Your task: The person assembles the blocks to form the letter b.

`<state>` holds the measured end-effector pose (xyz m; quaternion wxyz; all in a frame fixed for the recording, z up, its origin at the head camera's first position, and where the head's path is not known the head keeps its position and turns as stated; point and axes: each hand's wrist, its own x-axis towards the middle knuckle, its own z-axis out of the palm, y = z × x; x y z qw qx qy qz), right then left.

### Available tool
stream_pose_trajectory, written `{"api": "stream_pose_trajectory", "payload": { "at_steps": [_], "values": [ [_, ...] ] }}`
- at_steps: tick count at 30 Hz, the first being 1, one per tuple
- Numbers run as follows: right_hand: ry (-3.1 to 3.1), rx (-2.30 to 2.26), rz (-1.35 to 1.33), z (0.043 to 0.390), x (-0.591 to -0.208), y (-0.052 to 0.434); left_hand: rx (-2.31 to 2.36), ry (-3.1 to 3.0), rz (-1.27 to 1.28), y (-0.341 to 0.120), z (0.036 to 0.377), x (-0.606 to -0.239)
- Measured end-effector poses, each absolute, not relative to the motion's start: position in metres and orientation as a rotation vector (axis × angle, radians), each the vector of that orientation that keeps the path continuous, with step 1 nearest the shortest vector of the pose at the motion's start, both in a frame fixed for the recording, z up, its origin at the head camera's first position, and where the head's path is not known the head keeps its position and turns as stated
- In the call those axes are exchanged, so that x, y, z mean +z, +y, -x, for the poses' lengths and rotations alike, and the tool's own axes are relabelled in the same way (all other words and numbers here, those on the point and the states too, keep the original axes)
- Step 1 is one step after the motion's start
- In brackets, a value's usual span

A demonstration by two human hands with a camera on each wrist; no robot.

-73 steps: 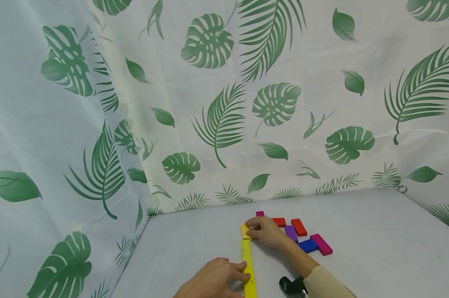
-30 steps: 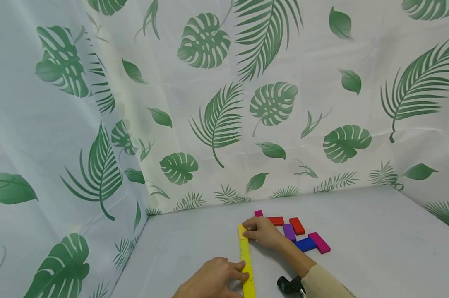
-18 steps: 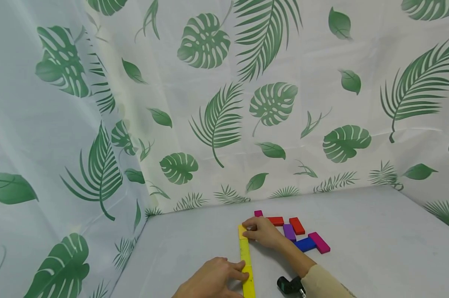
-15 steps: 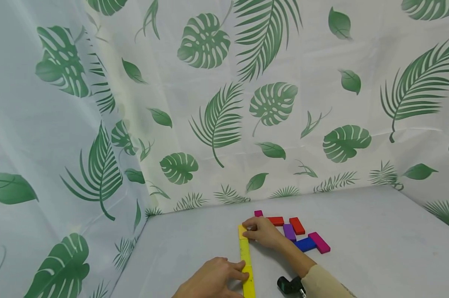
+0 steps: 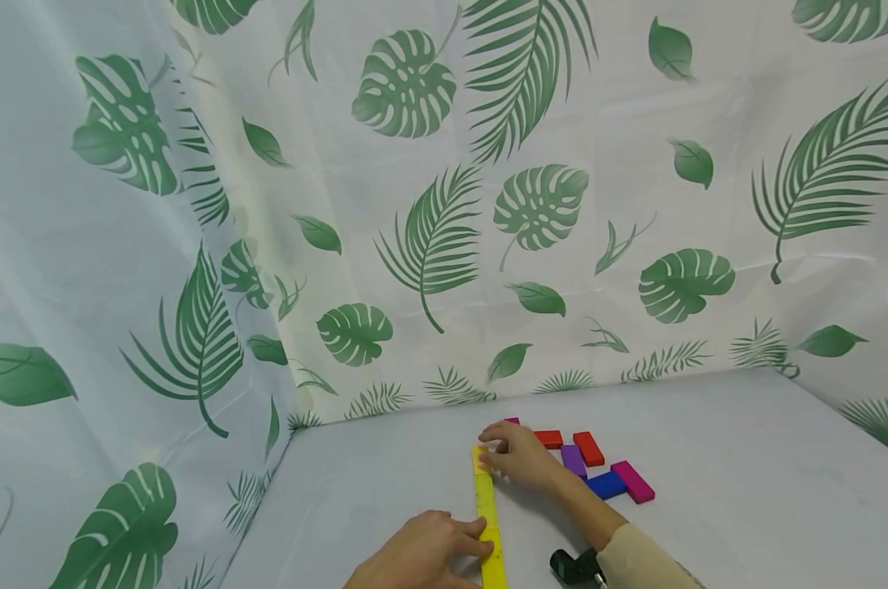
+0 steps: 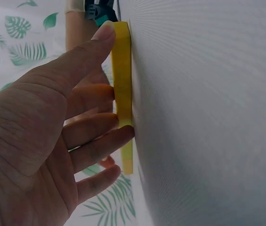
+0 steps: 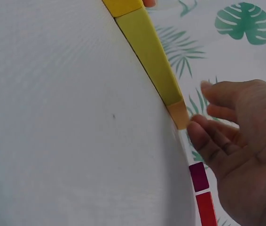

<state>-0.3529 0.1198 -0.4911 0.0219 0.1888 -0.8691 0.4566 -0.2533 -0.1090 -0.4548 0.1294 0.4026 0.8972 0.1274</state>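
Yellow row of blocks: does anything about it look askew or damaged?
Nothing stands out: the row of yellow blocks looks roughly straight, end to end, without clear damage. The left hand and right hand cover small parts.

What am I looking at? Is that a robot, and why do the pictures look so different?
No robot here, just a person's left hand and right hand. The big picture comes from a camera on the person's head, looking forward and down. The two smaller ones come from cameras worn on the wrists, so things look tipped. On the white table is a row of yellowish blocks. The left hand touches its nearer part; the right hand is at its far end, fingertips apart. Nothing looks lifted. To the right lie red blocks, a purple block, a blue block and pink blocks.
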Motion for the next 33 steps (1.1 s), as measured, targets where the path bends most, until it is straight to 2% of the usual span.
{"api": "stream_pose_trajectory", "payload": {
  "at_steps": [8,33],
  "values": [
    [-2.662,1.231,-0.525,0.357,-0.484,0.125,0.35,2.627,-1.245,-0.111,0.254,-0.457],
    [-2.859,0.811,-0.356,0.359,-0.49,0.146,0.36,2.633,-1.147,-0.108,0.253,-0.454]
  ]
}}
